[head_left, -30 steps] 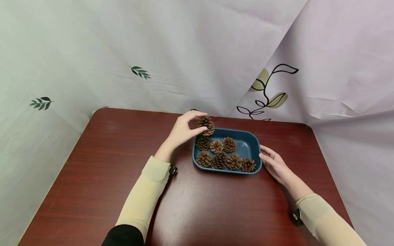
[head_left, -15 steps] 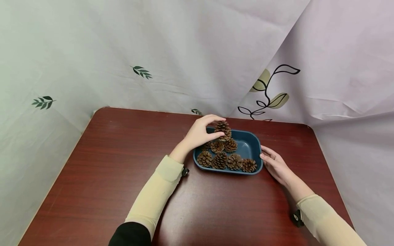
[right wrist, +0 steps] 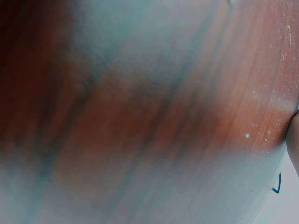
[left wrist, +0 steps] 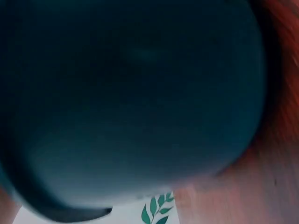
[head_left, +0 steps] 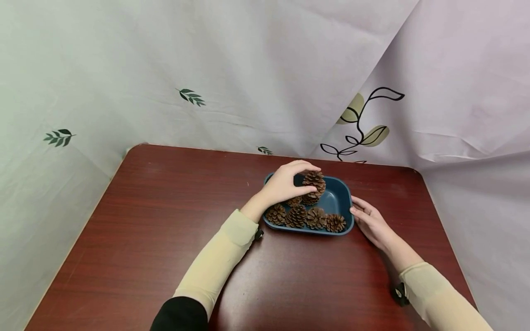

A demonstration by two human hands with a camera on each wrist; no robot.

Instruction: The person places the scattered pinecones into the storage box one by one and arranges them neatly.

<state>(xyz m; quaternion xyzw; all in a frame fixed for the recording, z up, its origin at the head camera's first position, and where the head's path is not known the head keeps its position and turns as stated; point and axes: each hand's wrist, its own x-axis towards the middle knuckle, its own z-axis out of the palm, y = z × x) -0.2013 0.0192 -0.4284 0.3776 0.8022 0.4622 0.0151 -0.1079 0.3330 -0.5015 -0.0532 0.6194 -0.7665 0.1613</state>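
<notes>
My left hand (head_left: 285,183) holds a brown pine cone (head_left: 313,182) between thumb and fingers, above the dark blue rectangular tray (head_left: 337,200). Beneath it, another pine cone (head_left: 309,199) shows partly. Along the tray's near side lie several pine cones in a row, with one pine cone (head_left: 336,223) at the right end. The left hand covers the tray's left part and some of the cones there. At the tray's right end, my right hand (head_left: 371,225) touches the rim with fairly straight fingers and thumb. In the left wrist view, the blurred tray wall (left wrist: 140,116) fills most of the picture.
The tray stands on a reddish-brown wooden table (head_left: 165,220), near its back edge. Behind hangs a pale curtain (head_left: 248,69) with leaf prints. A blurred stretch of table (right wrist: 252,84) shows in the right wrist view.
My left hand has carried the pine cone rightward and slightly down, from the tray's back left corner to above its middle. My right hand stays at the tray's right end.
</notes>
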